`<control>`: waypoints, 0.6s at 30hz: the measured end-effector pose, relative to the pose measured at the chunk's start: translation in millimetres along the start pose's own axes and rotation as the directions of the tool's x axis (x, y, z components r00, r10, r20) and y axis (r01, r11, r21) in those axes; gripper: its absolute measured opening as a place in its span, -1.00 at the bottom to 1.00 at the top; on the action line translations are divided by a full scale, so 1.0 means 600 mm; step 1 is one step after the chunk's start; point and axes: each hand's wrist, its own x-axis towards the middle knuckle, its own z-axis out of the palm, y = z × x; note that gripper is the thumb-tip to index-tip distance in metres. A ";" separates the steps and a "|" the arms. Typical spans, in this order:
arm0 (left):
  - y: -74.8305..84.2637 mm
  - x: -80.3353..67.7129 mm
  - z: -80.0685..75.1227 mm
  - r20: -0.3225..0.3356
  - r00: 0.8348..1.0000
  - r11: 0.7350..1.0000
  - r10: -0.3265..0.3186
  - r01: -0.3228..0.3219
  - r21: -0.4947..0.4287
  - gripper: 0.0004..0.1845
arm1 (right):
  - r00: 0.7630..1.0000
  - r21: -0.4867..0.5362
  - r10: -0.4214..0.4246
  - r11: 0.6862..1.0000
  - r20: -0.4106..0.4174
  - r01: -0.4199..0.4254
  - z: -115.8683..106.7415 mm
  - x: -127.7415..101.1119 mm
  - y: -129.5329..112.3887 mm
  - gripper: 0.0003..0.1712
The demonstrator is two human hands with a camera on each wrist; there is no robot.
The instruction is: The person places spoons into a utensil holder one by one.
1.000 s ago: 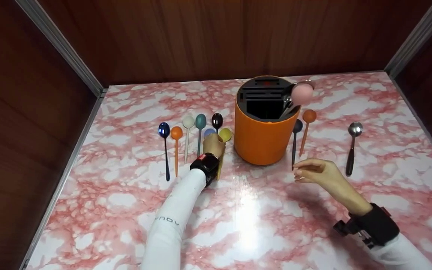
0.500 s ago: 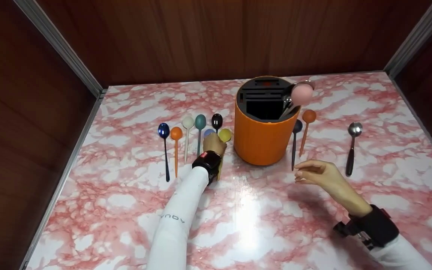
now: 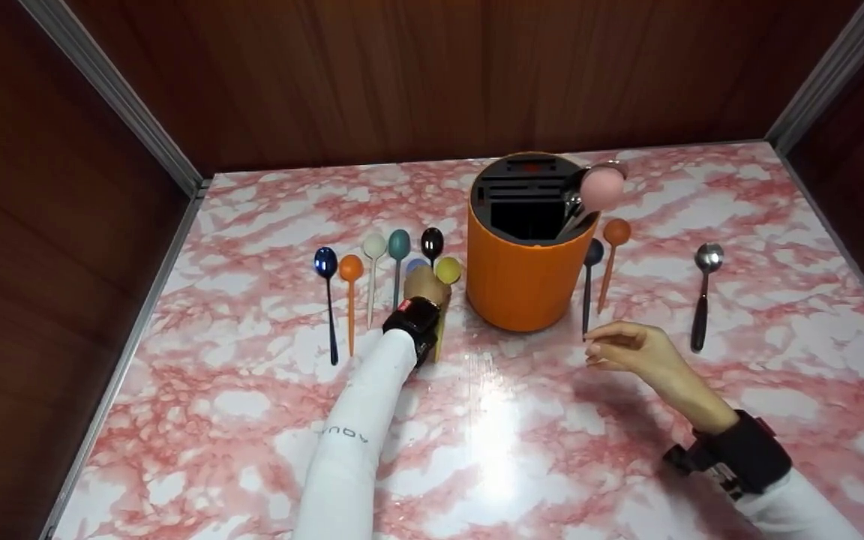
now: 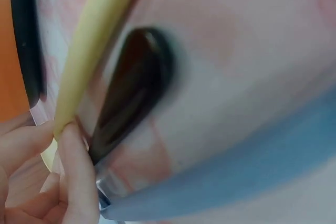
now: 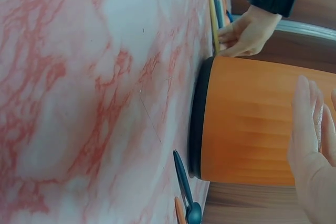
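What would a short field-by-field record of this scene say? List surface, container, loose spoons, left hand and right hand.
Surface: pink-and-white marbled table.
Container: upright orange holder with a pink spoon leaning out of its top.
Loose spoons: a row to the holder's left, from blue spoon to yellow spoon; dark spoon, orange spoon and silver spoon to its right.
Left hand: fingers pinch the yellow spoon's handle.
Right hand: holds nothing, fingers loosely curled near the dark spoon's handle end.
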 end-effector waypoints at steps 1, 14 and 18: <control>0.008 -0.010 -0.013 0.012 1.000 1.000 -0.007 0.007 -0.014 -0.56 | 1.000 -0.003 0.003 1.000 -0.001 -0.003 0.000 0.000 0.000 -0.55; 0.093 -0.107 -0.142 0.024 1.000 0.970 -0.012 0.018 -0.242 -0.57 | 1.000 -0.015 0.012 1.000 0.018 -0.011 -0.001 -0.005 -0.002 -0.66; 0.091 -0.108 -0.141 0.105 0.993 0.895 -0.049 0.091 -0.436 -0.56 | 1.000 -0.014 0.017 1.000 0.017 -0.017 -0.001 -0.005 0.000 -0.69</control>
